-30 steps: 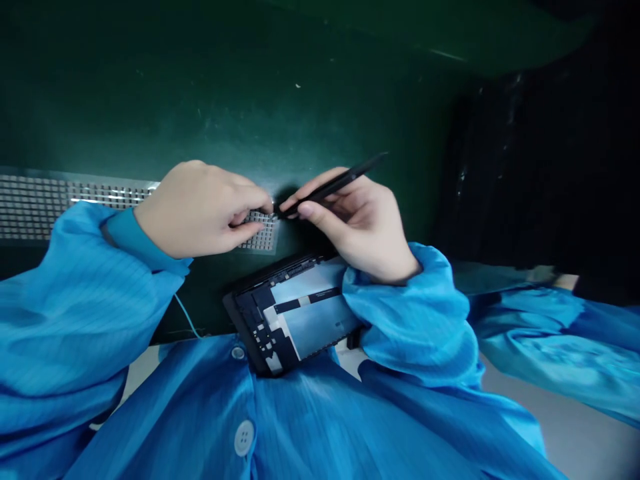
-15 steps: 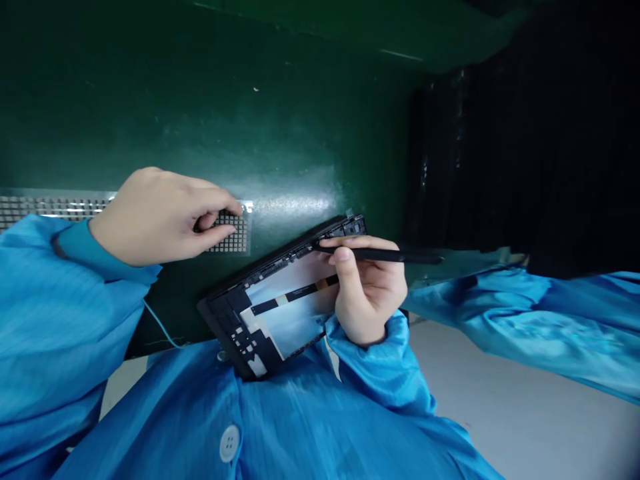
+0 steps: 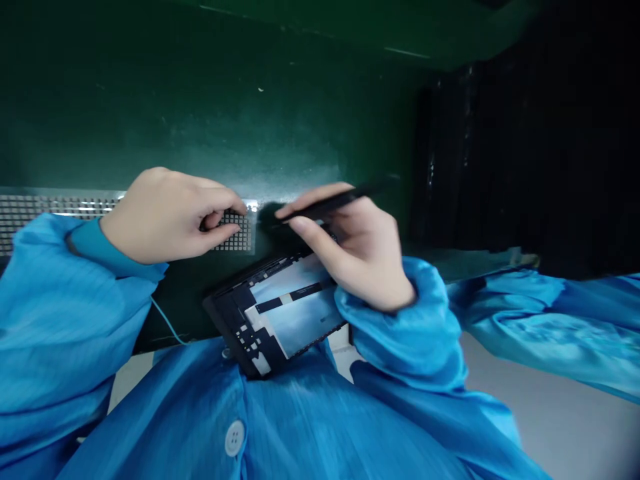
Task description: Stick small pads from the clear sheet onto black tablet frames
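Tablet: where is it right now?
In the head view, the tablet sits slanted below and left of centre, partly covered by the right hand and sleeve, with the sheet of small squares above its left end.

Left hand [image 3: 165, 215] curled, right hand [image 3: 361, 250] pinched

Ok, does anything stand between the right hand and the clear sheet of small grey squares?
Nothing visible does: shadowed green tabletop separates the right hand from the clear sheet of small grey squares. The left hand covers part of the sheet, but its right end shows.
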Action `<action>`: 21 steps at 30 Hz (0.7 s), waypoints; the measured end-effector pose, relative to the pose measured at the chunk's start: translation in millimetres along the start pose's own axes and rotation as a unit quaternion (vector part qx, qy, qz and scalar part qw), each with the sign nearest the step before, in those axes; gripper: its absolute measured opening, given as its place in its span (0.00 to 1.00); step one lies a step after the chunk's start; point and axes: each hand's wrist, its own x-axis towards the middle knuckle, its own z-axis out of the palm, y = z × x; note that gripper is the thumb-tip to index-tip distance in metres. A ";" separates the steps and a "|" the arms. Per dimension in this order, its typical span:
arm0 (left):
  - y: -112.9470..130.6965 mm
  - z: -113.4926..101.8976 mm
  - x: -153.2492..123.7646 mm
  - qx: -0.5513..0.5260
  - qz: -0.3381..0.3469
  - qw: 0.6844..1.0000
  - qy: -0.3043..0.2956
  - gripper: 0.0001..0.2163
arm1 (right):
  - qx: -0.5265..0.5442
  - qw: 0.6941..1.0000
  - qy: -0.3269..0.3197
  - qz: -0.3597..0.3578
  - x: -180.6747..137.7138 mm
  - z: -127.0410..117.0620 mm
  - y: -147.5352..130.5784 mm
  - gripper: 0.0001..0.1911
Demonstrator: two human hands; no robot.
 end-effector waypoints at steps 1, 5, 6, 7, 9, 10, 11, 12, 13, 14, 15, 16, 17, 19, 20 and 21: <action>0.9 -1.3 0.7 0.002 -0.005 1.000 -0.008 0.15 | 0.013 0.999 -0.043 -0.003 11.3 3.5 4.9 0.06; 0.9 -0.3 2.2 -0.005 -0.009 1.000 -0.017 0.12 | 0.042 0.993 -0.106 0.010 33.2 17.6 22.6 0.11; 0.4 0.7 2.3 -0.009 -0.007 1.000 -0.014 0.12 | 0.047 0.993 -0.106 0.016 33.2 19.5 24.7 0.13; 0.1 1.6 2.2 -0.011 -0.006 1.000 -0.012 0.12 | 0.054 0.993 -0.104 0.021 32.1 20.6 25.8 0.13; 0.4 2.1 2.1 -0.007 -0.010 1.000 -0.013 0.13 | 0.071 0.992 -0.097 0.029 28.7 21.2 26.0 0.14; 1.0 1.7 2.1 -0.002 -0.013 1.000 -0.020 0.13 | 0.076 0.992 -0.095 0.030 27.5 21.1 25.7 0.14; 1.6 1.0 2.1 0.002 -0.014 1.000 -0.024 0.13 | 0.078 0.992 -0.095 0.030 27.0 20.9 25.3 0.14; 2.2 0.3 2.2 0.005 -0.015 0.999 -0.029 0.13 | 0.075 0.992 -0.096 0.028 27.4 20.7 25.1 0.14; 2.5 -0.3 2.4 0.007 -0.016 0.999 -0.032 0.13 | 0.068 0.992 -0.099 0.024 28.7 20.5 25.1 0.14; 2.4 -0.6 2.6 0.006 -0.015 0.999 -0.032 0.13 | 0.060 0.992 -0.105 0.019 30.6 20.3 25.2 0.13; 2.0 -0.5 2.8 0.003 -0.013 0.999 -0.029 0.13 | 0.052 0.992 -0.111 0.015 32.9 19.9 25.3 0.13; 1.4 -0.1 2.9 0.001 -0.011 1.000 -0.025 0.13 | 0.050 0.992 -0.116 0.013 35.0 19.3 25.2 0.13; 0.5 0.5 3.1 -0.001 -0.010 1.000 -0.021 0.13 | 0.055 0.991 -0.120 0.013 36.5 18.4 24.7 0.14; -1.0 1.9 3.1 0.001 -0.011 1.000 -0.013 0.13 | 0.091 0.989 -0.117 0.023 35.0 15.6 21.5 0.15; -1.5 2.6 2.9 0.002 -0.012 1.000 -0.011 0.13 | 0.112 0.988 -0.101 0.033 31.1 13.8 18.8 0.15; -1.7 3.1 2.7 0.003 -0.013 1.000 -0.011 0.13 | 0.129 0.988 -0.071 0.044 24.7 12.0 15.7 0.14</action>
